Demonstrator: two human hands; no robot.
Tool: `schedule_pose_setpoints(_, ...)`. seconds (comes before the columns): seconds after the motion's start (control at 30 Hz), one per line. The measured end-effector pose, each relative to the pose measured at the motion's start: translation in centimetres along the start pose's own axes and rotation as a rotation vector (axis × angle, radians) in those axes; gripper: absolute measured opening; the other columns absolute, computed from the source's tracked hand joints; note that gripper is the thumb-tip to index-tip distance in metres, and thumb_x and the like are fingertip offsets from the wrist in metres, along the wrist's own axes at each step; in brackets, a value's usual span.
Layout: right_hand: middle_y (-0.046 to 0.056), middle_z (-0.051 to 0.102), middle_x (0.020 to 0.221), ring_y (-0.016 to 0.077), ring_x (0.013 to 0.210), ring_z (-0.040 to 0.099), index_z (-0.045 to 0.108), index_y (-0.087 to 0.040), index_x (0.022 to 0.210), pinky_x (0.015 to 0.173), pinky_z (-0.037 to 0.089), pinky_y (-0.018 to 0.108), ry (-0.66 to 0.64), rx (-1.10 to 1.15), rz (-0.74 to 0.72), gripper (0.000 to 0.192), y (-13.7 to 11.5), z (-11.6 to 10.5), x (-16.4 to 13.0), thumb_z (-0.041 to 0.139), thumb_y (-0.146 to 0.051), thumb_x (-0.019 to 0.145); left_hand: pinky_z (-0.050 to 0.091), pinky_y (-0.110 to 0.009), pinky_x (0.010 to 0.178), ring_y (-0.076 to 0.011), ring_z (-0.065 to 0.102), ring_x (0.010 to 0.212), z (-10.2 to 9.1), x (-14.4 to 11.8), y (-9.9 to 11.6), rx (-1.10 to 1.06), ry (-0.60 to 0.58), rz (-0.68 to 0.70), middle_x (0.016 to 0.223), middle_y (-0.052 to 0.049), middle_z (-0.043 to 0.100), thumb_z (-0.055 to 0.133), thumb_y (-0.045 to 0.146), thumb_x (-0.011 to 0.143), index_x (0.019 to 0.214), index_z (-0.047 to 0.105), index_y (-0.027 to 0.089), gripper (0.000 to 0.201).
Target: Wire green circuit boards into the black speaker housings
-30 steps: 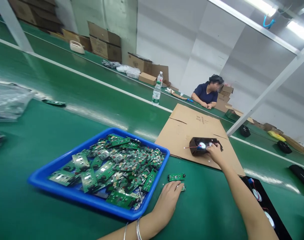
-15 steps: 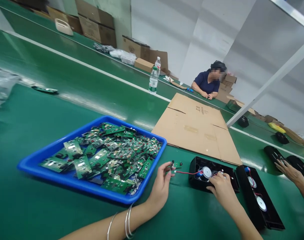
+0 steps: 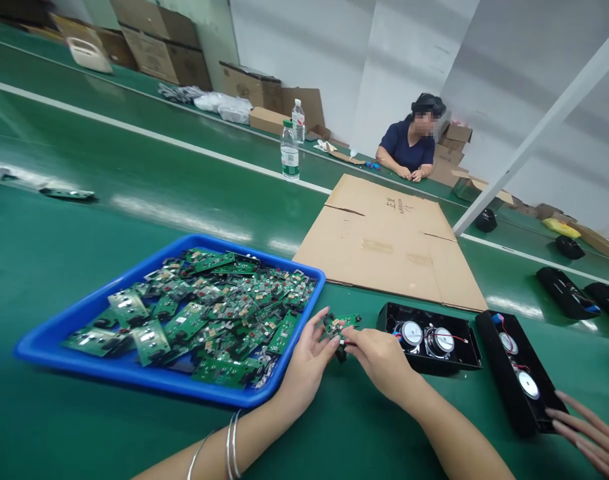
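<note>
A broad green surface (image 3: 344, 433) is filling most of the view. A flattened cardboard sheet (image 3: 384, 227) is lying on its far part, and to the left a blue tray (image 3: 239, 395) is holding a jumbled heap of circuit boards (image 3: 219, 307). To the right, a long black speaker housing (image 3: 434, 363) is lying hollow side up, showing two round speakers, with a second housing (image 3: 504, 387) sitting at an angle just beside it. Another person's hand (image 3: 591, 433) is showing at the right edge, appearing to touch the second housing's near end. In the centre, the wearer's left hand (image 3: 304, 363) is holding one board (image 3: 335, 328), thumb and fingers narrowed on its left side. The right hand (image 3: 384, 360) is facing it, fingertips pinching what seems to be the small pale plug (image 3: 343, 342) of a red lead. The board could be slipping or twisting if pushed, since the left fingers are gripping only one side; the thin lead, apparently running behind the right hand to the nearer housing, could be straining if tugged. The held board is sitting between both hands, touching the left fingers; whether the right fingertips are touching its near right side is too small to tell.
</note>
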State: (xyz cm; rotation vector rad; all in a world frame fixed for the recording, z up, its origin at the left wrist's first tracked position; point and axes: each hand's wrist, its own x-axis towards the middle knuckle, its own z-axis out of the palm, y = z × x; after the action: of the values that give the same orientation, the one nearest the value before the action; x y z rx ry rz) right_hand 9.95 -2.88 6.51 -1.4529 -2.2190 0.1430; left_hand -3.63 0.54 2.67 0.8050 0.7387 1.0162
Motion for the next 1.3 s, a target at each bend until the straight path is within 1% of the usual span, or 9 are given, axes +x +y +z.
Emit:
schedule_pose_setpoints(0.1, 0.007, 0.062, 0.078, 0.0155, 0.07, 0.057, 0.058, -0.016, 0.1, 0.061, 0.045, 0.026, 0.081, 0.128, -0.018, 0.031, 0.2, -0.5, -0.1, 0.03, -0.028, 0.094, 0.041, -0.036, 0.095, -0.0256, 0.05, 0.112, 0.1, -0.1, 0.6, 0.014, -0.033, -0.059, 0.12, -0.011, 0.053, 0.069, 0.037, 0.062, 0.118, 0.04, 0.016, 0.066)
schedule_pose_setpoints(0.23, 0.006, 0.063, 0.077, 0.0145, 0.068, 0.058, 0.058, -0.016, 0.097, 0.06, 0.046, 0.024, 0.131, 0.151, 0.005, 0.028, -0.1, -0.5, -0.1, 0.032, -0.026, 0.094, 0.044, -0.034, 0.09, -0.0236, 0.057, 0.102, 0.3, -0.2, 1.8, 0.204, 0.011, -0.018, 0.102, -0.007, 0.063, 0.068, 0.035, 0.061, 0.101, 0.05, 0.017, 0.048)
schedule_pose_setpoints(0.37, 0.005, 0.065, 0.076, 0.0134, 0.065, 0.059, 0.057, -0.016, 0.089, 0.058, 0.044, 0.023, 0.178, 0.109, 0.063, 0.023, -0.4, 0.2, -0.2, 0.035, -0.022, 0.092, 0.047, -0.034, 0.083, -0.0213, 0.06, 0.093, 0.3, -0.1, 2.4, 0.274, 0.093, 0.041, 0.091, -0.003, 0.064, 0.066, 0.036, 0.063, 0.092, 0.046, 0.021, 0.039)
schedule_pose_setpoints(0.53, 0.0, 0.058, 0.058, 0.0112, 0.051, 0.052, 0.054, -0.018, 0.072, 0.05, 0.036, 0.022, 0.286, -0.007, 0.032, 0.025, -0.6, 1.0, -0.3, 0.037, -0.022, 0.09, 0.05, -0.033, 0.078, -0.019, 0.063, 0.08, 0.1, -0.2, 1.9, 0.198, 0.134, 0.001, 0.077, 0.001, 0.064, 0.071, 0.034, 0.059, 0.084, 0.044, 0.02, 0.04)
schedule_pose_setpoints(0.7, -0.001, 0.053, 0.052, 0.0097, 0.047, 0.047, 0.051, -0.017, 0.067, 0.047, 0.032, 0.022, 0.357, -0.042, 0.036, 0.027, -0.7, 1.6, -0.2, 0.037, -0.021, 0.089, 0.048, -0.037, 0.089, -0.0235, 0.06, 0.097, 0.4, -0.6, 1.5, 0.122, 0.035, -0.087, 0.106, -0.008, 0.063, 0.066, 0.043, 0.065, 0.109, 0.053, 0.016, 0.053)
schedule_pose_setpoints(0.8, -0.001, 0.053, 0.053, 0.0093, 0.047, 0.047, 0.049, -0.017, 0.067, 0.048, 0.033, 0.022, 0.39, -0.035, 0.043, 0.025, -0.7, 1.6, -0.2, 0.038, -0.019, 0.089, 0.048, -0.037, 0.091, -0.0253, 0.056, 0.105, 0.5, -1.0, 1.1, 0.089, -0.007, -0.09, 0.114, -0.008, 0.06, 0.066, 0.044, 0.066, 0.108, 0.055, 0.016, 0.051)
schedule_pose_setpoints(0.93, -0.001, 0.051, 0.051, 0.0093, 0.046, 0.046, 0.046, -0.018, 0.064, 0.047, 0.032, 0.022, 0.402, -0.073, 0.05, 0.025, -0.7, 1.7, -0.1, 0.037, -0.018, 0.088, 0.049, -0.037, 0.09, -0.024, 0.056, 0.105, 0.3, -1.4, 0.3, 0.05, -0.026, -0.056, 0.11, -0.007, 0.062, 0.066, 0.043, 0.069, 0.101, 0.053, 0.018, 0.042)
schedule_pose_setpoints(1.17, -0.001, 0.051, 0.051, 0.0096, 0.046, 0.046, 0.044, -0.018, 0.063, 0.047, 0.032, 0.023, 0.418, -0.091, 0.033, 0.025, -0.7, 1.9, -0.3, 0.036, -0.017, 0.087, 0.041, -0.034, 0.097, -0.0235, 0.052, 0.112, 0.3, -1.8, 0.6, 0.356, -0.049, 0.006, 0.117, -0.008, 0.059, 0.056, 0.044, 0.075, 0.111, 0.053, 0.018, 0.045)
schedule_pose_setpoints(1.3, -0.001, 0.051, 0.052, 0.0102, 0.047, 0.046, 0.045, -0.018, 0.065, 0.047, 0.033, 0.023, 0.441, -0.105, 0.01, 0.024, -0.6, 2.1, -0.3, 0.036, -0.017, 0.087, 0.043, -0.033, 0.096, -0.0236, 0.052, 0.112, 0.3, -2.0, 0.6, 0.387, -0.053, 0.035, 0.118, -0.008, 0.059, 0.053, 0.043, 0.076, 0.113, 0.052, 0.018, 0.044)
